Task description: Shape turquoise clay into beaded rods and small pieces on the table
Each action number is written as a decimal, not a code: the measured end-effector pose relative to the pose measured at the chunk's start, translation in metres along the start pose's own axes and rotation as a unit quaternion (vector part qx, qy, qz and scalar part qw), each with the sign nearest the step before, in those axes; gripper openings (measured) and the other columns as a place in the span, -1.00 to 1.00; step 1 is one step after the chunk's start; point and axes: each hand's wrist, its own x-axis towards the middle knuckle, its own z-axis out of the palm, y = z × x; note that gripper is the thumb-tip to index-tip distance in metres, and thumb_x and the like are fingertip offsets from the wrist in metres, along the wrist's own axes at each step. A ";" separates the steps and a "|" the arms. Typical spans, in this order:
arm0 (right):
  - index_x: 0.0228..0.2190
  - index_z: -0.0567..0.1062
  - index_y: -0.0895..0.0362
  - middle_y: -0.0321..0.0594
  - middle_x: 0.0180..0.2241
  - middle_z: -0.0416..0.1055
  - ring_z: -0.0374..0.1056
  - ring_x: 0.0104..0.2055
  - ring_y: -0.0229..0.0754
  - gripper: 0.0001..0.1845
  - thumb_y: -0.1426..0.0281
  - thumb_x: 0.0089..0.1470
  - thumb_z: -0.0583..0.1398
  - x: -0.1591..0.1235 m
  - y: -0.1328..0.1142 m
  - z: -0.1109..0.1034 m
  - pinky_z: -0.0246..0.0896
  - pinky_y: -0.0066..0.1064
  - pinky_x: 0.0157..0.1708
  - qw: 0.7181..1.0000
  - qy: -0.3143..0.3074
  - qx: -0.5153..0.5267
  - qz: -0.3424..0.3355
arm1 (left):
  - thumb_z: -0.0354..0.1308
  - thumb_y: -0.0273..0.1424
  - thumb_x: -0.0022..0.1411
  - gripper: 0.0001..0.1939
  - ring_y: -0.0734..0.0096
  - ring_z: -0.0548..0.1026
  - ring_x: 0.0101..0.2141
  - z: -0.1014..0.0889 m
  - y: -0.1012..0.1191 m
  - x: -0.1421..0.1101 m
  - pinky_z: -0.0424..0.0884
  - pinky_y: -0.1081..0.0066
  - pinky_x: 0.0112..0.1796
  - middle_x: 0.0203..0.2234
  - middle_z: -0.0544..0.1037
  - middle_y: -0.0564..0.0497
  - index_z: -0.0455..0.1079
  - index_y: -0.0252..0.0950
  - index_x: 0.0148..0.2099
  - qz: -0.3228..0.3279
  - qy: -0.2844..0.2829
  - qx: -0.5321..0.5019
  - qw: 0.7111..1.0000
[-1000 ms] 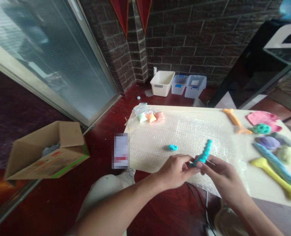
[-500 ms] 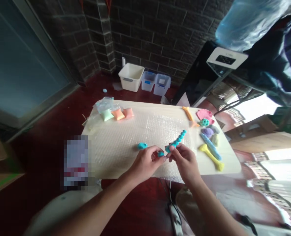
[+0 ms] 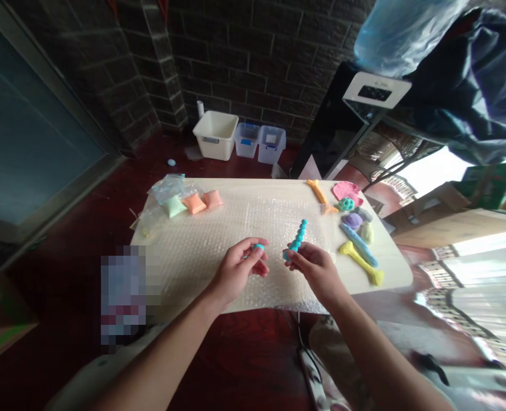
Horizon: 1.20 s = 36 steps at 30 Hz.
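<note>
My right hand point(image 3: 318, 267) pinches the lower end of a string of turquoise clay balls point(image 3: 299, 235), which slants upward above the table. Between the thumb and fingers of my left hand point(image 3: 234, 268) sits a small turquoise piece of clay point(image 3: 258, 247), apart from the string. The left fingers hide part of that piece. Both hands are over a sheet of bubble wrap point(image 3: 274, 285) on the pale table point(image 3: 398, 274).
At the table's right lie a yellow clay bone point(image 3: 361, 264), a blue clay roll point(image 3: 359, 245), a purple lump point(image 3: 352, 221), an orange bone point(image 3: 318, 191) and a pink flat piece point(image 3: 345, 193). Clay packets point(image 3: 194, 203) lie at the back left. Bins point(image 3: 217, 149) stand beyond.
My hands have drawn apart, the left one moving left with its clay piece. The string of balls now stands steeper. The turquoise lump on the table is now mostly hidden by my left hand.
</note>
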 end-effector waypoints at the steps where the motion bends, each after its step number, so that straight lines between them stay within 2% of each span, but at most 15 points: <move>1: -0.28 0.60 0.16 -0.15 -0.35 0.57 0.45 -0.34 -0.17 -0.60 0.09 0.04 0.46 -0.001 -0.002 0.000 0.38 -0.28 -0.25 1.000 -0.008 0.016 0.000 | 0.34 -0.16 0.26 -0.61 0.40 0.53 -0.45 0.000 0.000 0.001 0.52 0.34 -0.36 -0.37 0.49 0.02 0.49 -0.33 -0.01 0.000 0.004 0.001 1.000; 5: -0.24 0.63 0.12 -0.17 -0.30 0.58 0.43 -0.35 -0.20 -0.62 0.17 -0.03 0.51 -0.005 -0.009 0.001 0.36 -0.29 -0.24 0.997 -0.024 0.074 0.009 | 0.32 -0.11 0.27 -0.62 0.41 0.47 -0.48 0.002 -0.004 0.002 0.47 0.36 -0.42 -0.43 0.42 0.08 0.47 -0.31 -0.07 -0.004 0.004 0.016 1.000; 9: -0.24 0.64 0.12 -0.16 -0.29 0.59 0.40 -0.39 -0.23 -0.63 0.19 -0.05 0.51 -0.007 -0.015 0.002 0.34 -0.31 -0.29 0.994 -0.023 0.105 0.027 | 0.23 -0.07 0.33 -0.64 0.44 0.43 -0.50 0.004 -0.004 0.000 0.42 0.40 -0.45 -0.46 0.39 0.08 0.45 -0.30 -0.17 -0.027 0.002 -0.019 0.999; 13: -0.28 0.63 0.13 -0.16 -0.32 0.57 0.35 -0.44 -0.25 -0.66 0.15 0.02 0.46 -0.008 -0.015 0.001 0.26 -0.35 -0.39 0.992 -0.031 0.113 0.038 | 0.25 -0.20 0.30 -0.75 0.52 0.33 -0.56 0.005 0.000 0.001 0.29 0.49 -0.52 -0.53 0.32 0.13 0.42 -0.31 -0.24 -0.063 0.023 -0.090 0.994; 17: -0.29 0.61 0.14 -0.19 -0.39 0.51 0.32 -0.44 -0.24 -0.65 0.11 0.10 0.41 -0.005 -0.010 0.000 0.23 -0.36 -0.41 0.994 -0.041 0.098 0.030 | 0.21 -0.33 0.26 -0.85 0.54 0.26 -0.59 0.004 0.005 0.003 0.23 0.51 -0.55 -0.58 0.27 0.15 0.42 -0.32 -0.28 -0.099 0.051 -0.158 0.981; 20: -0.30 0.60 0.14 -0.22 -0.42 0.48 0.32 -0.43 -0.24 -0.62 0.08 0.07 0.43 0.000 0.000 0.000 0.22 -0.38 -0.41 0.999 -0.036 0.039 0.011 | 0.16 -0.31 0.28 -0.83 0.53 0.24 -0.60 0.001 0.008 0.004 0.23 0.50 -0.55 -0.60 0.25 0.15 0.40 -0.31 -0.31 -0.123 0.050 -0.203 0.970; 24: -0.31 0.58 0.15 -0.26 -0.52 0.44 0.27 -0.51 -0.23 -0.54 0.01 0.02 0.44 0.007 0.016 -0.001 0.12 -0.38 -0.53 0.994 -0.020 -0.105 -0.026 | 0.20 -0.30 0.27 -0.82 0.55 0.20 -0.62 0.000 0.007 0.004 0.19 0.52 -0.56 -0.62 0.19 0.19 0.38 -0.30 -0.32 -0.124 0.048 -0.222 0.966; 27: -0.21 0.57 0.16 -0.19 -0.47 0.51 0.37 -0.48 -0.17 -0.53 0.01 0.09 0.39 0.009 0.020 -0.002 0.22 -0.35 -0.52 0.980 -0.005 -0.188 -0.061 | 0.21 -0.36 0.25 -0.88 0.56 0.19 -0.61 0.002 0.007 0.005 0.17 0.52 -0.56 -0.62 0.18 0.19 0.40 -0.31 -0.29 -0.119 0.053 -0.218 0.967; 30: -0.21 0.57 0.16 -0.18 -0.48 0.52 0.40 -0.50 -0.16 -0.56 0.02 0.16 0.33 0.006 0.016 -0.004 0.26 -0.34 -0.52 0.963 0.011 -0.257 -0.086 | 0.18 -0.38 0.25 -0.89 0.57 0.19 -0.61 0.000 0.015 0.006 0.18 0.52 -0.55 -0.62 0.19 0.18 0.41 -0.32 -0.31 -0.106 0.068 -0.231 0.965; 34: -0.25 0.56 0.14 -0.19 -0.51 0.52 0.37 -0.55 -0.19 -0.62 0.06 0.20 0.29 0.001 0.011 -0.007 0.24 -0.34 -0.53 0.940 0.017 -0.325 -0.099 | 0.18 -0.31 0.32 -0.65 0.59 0.19 -0.63 -0.017 0.039 0.010 0.19 0.51 -0.57 -0.66 0.16 0.18 0.23 -0.27 -0.50 -0.030 0.093 -0.255 0.962; 36: -0.27 0.55 0.13 -0.18 -0.49 0.53 0.37 -0.55 -0.19 -0.66 0.09 0.20 0.28 -0.002 0.011 -0.010 0.24 -0.33 -0.52 0.931 0.017 -0.348 -0.110 | 0.24 -0.28 0.33 -0.55 0.61 0.20 -0.64 -0.028 0.048 0.010 0.18 0.53 -0.58 -0.67 0.16 0.19 0.16 -0.26 -0.54 0.000 0.121 -0.237 0.964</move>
